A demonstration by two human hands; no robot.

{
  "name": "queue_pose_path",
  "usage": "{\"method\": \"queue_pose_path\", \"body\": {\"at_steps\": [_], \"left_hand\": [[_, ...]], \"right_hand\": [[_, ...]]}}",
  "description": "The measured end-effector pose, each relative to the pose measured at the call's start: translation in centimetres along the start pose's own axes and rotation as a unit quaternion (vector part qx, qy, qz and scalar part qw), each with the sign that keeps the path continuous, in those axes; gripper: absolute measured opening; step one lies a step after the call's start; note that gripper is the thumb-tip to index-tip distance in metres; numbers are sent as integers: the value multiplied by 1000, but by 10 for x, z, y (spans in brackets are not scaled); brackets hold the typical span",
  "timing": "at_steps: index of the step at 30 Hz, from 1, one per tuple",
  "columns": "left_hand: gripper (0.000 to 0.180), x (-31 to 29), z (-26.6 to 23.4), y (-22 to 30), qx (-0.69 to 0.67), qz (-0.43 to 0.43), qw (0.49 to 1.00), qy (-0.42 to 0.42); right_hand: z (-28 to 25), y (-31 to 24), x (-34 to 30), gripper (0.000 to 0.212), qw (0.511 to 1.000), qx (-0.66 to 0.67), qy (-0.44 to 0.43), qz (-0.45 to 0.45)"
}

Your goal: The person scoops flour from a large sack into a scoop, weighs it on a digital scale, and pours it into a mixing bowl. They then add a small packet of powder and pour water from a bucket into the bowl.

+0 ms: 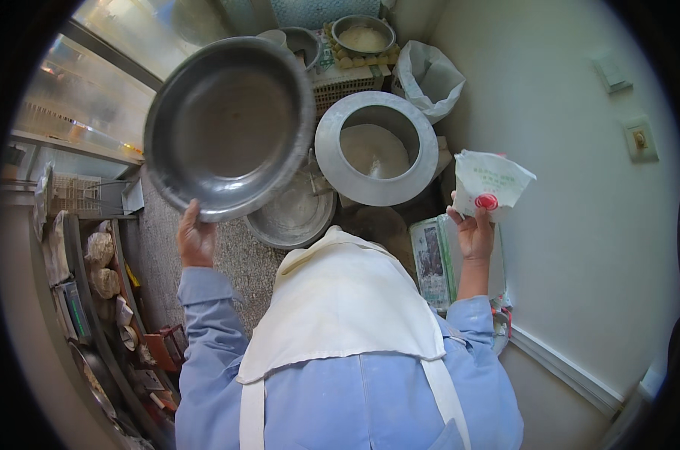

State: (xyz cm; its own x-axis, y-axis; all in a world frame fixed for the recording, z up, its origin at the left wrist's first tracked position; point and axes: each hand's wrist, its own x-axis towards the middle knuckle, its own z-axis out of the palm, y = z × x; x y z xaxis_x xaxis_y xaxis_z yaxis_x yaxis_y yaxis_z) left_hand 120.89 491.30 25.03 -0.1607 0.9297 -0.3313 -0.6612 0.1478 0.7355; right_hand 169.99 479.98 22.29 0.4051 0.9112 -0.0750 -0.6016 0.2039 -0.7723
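Observation:
My left hand (196,238) grips the lower rim of a large grey metal basin (231,124), which is tilted so that its bare inside faces me. In my raised right hand (473,229) is a white paper packet (497,176) with green print and a red round mark; its top edge looks uneven. Between the two hands stands a wide-rimmed metal pot (337,178) with a pale, smooth mass (375,152) inside. Partly behind the basin, a shallow metal pan (295,214) dusted with pale powder sits lower down.
A white plastic bag (432,75) stands behind the pot, beside a metal bowl (381,28) of pale powder. Shelves (118,285) with bags and small things line the left. A white wall (565,202) bounds the right, and a green-and-white box (432,262) lies below my right hand.

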Motion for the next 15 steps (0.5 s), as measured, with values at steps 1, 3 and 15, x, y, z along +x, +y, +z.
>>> {"method": "queue_pose_path", "body": {"at_steps": [1,3,15], "left_hand": [[23,-8,-8,6,-1,36,999,1],[26,-23,-24,13,-17,56,996,67],[29,-61,-105,13,-165,78,964,193]], "right_hand": [[-1,3,6,47,1000,-15,10,-2],[-1,7,19,46,998,-9,56,2],[8,12,72,46,982,-162,91,19]]}}
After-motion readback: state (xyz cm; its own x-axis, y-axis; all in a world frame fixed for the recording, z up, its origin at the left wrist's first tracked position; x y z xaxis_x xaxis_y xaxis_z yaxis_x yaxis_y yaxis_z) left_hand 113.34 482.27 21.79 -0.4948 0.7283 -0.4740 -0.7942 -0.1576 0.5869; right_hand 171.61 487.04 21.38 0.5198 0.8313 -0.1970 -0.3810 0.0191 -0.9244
